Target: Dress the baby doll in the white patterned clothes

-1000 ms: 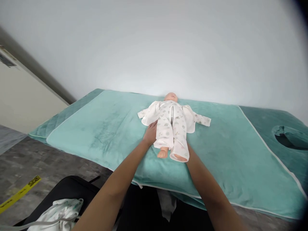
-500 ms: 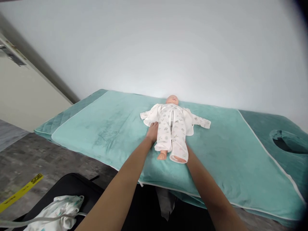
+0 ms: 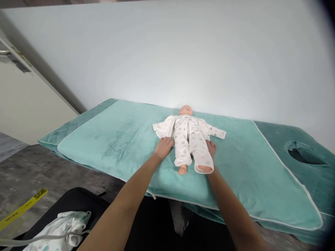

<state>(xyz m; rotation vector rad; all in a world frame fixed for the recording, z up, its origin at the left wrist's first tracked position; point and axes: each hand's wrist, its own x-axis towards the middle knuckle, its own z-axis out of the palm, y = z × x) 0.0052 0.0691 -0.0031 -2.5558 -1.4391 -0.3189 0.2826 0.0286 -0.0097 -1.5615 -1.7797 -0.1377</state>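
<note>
A baby doll point(image 3: 187, 139) in a white printed sleepsuit lies on its back on a teal towel point(image 3: 125, 139) spread over a massage table. My left hand point(image 3: 163, 147) rests palm down on the towel beside the doll's hip, fingers stretched out and touching the suit. My right hand point(image 3: 210, 148) lies against the doll's other leg, partly hidden by the trouser leg, and its visible fingers look flat. One bare foot point(image 3: 182, 170) sticks out of the suit.
The table's darker teal cover has a face hole point(image 3: 305, 156) at the right. A black bag point(image 3: 75, 209) with white printed cloth point(image 3: 62, 228) sits on the floor near left. Yellow tape point(image 3: 22, 209) marks the grey floor. A white wall stands behind.
My right hand has come out from behind the doll's leg and now shows beside it. My left hand slid slightly down off the suit. The view shifted a little.
</note>
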